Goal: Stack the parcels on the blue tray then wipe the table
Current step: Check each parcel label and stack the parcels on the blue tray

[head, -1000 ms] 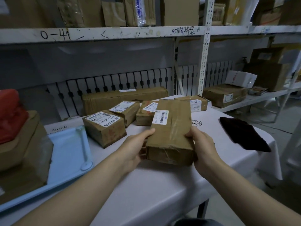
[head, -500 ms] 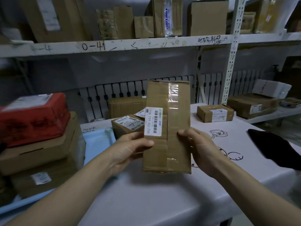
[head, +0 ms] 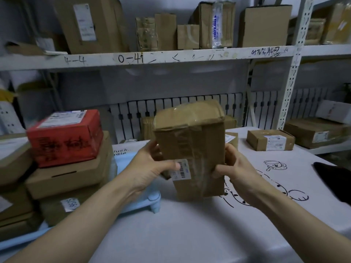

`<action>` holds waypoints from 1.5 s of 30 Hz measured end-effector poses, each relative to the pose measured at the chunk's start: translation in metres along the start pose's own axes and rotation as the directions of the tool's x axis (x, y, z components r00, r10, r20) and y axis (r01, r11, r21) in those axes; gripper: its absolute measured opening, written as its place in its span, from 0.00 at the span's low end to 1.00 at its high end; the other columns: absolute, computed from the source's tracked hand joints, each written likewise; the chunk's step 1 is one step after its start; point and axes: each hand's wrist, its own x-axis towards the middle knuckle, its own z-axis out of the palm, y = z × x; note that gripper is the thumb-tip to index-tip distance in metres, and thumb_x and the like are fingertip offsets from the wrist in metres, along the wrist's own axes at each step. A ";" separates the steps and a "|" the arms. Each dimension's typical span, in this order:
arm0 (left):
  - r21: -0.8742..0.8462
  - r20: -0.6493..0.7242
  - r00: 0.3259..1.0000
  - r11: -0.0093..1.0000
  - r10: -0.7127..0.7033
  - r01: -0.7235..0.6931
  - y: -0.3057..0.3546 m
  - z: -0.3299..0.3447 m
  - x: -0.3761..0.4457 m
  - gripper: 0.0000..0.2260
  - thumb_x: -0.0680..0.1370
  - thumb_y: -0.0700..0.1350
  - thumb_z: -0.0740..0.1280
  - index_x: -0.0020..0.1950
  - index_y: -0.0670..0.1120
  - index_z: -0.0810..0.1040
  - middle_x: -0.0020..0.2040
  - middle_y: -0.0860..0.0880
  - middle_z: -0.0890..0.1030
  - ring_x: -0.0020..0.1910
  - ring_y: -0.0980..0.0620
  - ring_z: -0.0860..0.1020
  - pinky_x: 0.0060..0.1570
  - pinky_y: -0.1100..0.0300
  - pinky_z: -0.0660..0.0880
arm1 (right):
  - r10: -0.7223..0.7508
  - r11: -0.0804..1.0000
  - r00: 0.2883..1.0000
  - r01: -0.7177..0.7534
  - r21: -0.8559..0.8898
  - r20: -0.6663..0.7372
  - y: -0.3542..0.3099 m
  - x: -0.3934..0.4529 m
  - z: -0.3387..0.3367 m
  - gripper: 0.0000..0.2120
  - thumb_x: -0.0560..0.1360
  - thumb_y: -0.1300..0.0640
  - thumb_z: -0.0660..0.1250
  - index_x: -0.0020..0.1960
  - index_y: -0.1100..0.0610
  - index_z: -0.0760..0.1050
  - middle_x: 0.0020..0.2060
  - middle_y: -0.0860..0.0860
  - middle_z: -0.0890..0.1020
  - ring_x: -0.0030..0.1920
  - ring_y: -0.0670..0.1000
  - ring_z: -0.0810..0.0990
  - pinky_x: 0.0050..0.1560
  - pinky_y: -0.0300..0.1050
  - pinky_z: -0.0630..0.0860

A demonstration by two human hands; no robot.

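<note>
Cardboard parcel (head: 190,149) stands upright above the table (head: 190,234), your left hand (head: 150,168) and right hand (head: 233,168) pinching its lower sides. Glossy tape (slippery, likely) — it may slide out before reaching the blue tray (head: 152,200) — stacked high already.

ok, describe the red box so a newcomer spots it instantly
Start at the blue tray on the table's left side. A stack of brown cardboard parcels sits on it. The red box tops that stack: the only red parcel, with a white label on its lid.
</note>
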 end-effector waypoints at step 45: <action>-0.343 -0.090 0.932 0.890 -0.350 0.301 -0.023 0.021 0.002 0.17 0.78 0.58 0.65 0.47 0.46 0.84 0.42 0.45 0.86 0.39 0.50 0.83 0.52 0.51 0.77 | 0.036 0.999 0.999 -0.036 -0.002 -0.027 -0.028 -0.014 0.027 0.23 0.62 0.48 0.79 0.52 0.58 0.81 0.38 0.54 0.77 0.35 0.47 0.76 0.37 0.42 0.70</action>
